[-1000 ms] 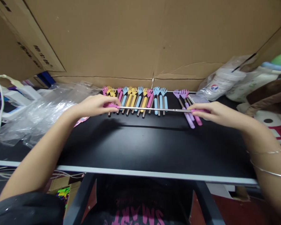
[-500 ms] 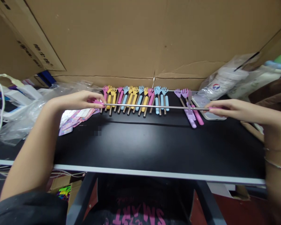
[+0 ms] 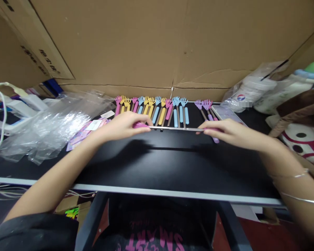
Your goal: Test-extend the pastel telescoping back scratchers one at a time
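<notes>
I hold one pink telescopic back scratcher (image 3: 176, 128) sideways above the black table (image 3: 172, 164). My left hand (image 3: 124, 125) is closed round its pink claw end. My right hand (image 3: 226, 130) is closed round its pink handle end. A short length of bare metal rod shows between the two hands. Behind it lies a row of several collapsed back scratchers (image 3: 157, 109) in pink, yellow and blue, claws toward the cardboard wall. A few purple and pink scratchers (image 3: 205, 106) lie apart to the right, close to my right hand.
Crumpled clear plastic bags (image 3: 49, 122) and pink packaging cards (image 3: 90, 129) lie at the left. A phone (image 3: 225, 111) lies behind my right hand. White bags (image 3: 248, 90) and soft toys (image 3: 303, 115) crowd the right. A cardboard wall (image 3: 157, 45) closes off the back.
The rod was stretched out wide half a second ago. Both hands have moved inward toward each other and the rod between them is now much shorter.
</notes>
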Action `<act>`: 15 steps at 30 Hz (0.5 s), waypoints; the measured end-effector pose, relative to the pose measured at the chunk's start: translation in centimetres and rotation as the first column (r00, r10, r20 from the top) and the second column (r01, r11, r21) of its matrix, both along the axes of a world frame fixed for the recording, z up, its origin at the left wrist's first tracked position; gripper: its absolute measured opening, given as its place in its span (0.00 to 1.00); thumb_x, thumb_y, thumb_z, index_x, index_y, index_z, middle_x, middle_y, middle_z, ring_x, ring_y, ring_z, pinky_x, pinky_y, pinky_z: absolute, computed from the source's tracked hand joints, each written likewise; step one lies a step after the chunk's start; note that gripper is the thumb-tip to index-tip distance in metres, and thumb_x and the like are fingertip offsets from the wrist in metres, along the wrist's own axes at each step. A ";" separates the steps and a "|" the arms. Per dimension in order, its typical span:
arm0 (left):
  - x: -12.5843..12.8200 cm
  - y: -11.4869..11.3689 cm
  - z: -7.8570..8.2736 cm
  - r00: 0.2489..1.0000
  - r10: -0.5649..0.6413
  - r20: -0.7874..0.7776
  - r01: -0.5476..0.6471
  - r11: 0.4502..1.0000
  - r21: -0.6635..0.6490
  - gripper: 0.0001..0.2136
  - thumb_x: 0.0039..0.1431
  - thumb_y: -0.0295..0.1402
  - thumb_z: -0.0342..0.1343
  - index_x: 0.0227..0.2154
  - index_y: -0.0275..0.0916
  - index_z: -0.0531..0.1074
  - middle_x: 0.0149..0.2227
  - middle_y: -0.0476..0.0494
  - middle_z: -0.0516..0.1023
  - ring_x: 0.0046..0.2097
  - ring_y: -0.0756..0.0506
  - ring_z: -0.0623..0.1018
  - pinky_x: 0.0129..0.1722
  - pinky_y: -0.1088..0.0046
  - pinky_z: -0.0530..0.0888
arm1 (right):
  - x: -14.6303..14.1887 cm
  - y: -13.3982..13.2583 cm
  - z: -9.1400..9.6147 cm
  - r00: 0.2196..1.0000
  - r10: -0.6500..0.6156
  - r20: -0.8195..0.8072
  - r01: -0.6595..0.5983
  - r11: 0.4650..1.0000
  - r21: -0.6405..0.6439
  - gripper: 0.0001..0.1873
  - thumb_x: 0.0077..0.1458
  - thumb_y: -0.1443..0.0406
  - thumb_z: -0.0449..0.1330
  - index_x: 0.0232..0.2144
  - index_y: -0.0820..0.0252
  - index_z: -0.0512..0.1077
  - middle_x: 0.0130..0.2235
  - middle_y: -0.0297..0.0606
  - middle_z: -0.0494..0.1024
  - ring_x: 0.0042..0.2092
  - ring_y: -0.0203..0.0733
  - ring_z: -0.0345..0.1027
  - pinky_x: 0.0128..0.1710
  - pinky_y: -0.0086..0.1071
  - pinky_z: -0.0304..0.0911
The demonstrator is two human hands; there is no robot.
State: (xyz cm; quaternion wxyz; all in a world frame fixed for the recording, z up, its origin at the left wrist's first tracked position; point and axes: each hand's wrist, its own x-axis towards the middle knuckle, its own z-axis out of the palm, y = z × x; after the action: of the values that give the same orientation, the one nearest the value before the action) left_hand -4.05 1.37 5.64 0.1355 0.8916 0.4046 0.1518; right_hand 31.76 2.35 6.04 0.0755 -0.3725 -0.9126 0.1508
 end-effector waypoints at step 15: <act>3.5 -1.7 -1.6 0.995 0.072 -0.076 -0.057 0.982 0.179 0.10 0.63 0.41 0.53 0.41 0.45 0.75 0.35 0.51 0.81 0.34 0.48 0.77 0.31 0.77 0.62 | -4.5 -1.3 -3.0 1.000 -0.018 -0.002 0.018 0.949 0.315 0.19 0.65 0.55 0.46 0.42 0.53 0.74 0.33 0.35 0.82 0.31 0.39 0.75 0.30 0.28 0.60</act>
State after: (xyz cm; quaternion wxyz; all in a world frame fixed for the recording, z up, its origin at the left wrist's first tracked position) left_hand -0.56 -0.32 4.08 0.0342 0.8920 0.4234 0.1549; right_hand 27.30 1.03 3.00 0.1351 -0.3641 -0.9215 0.0026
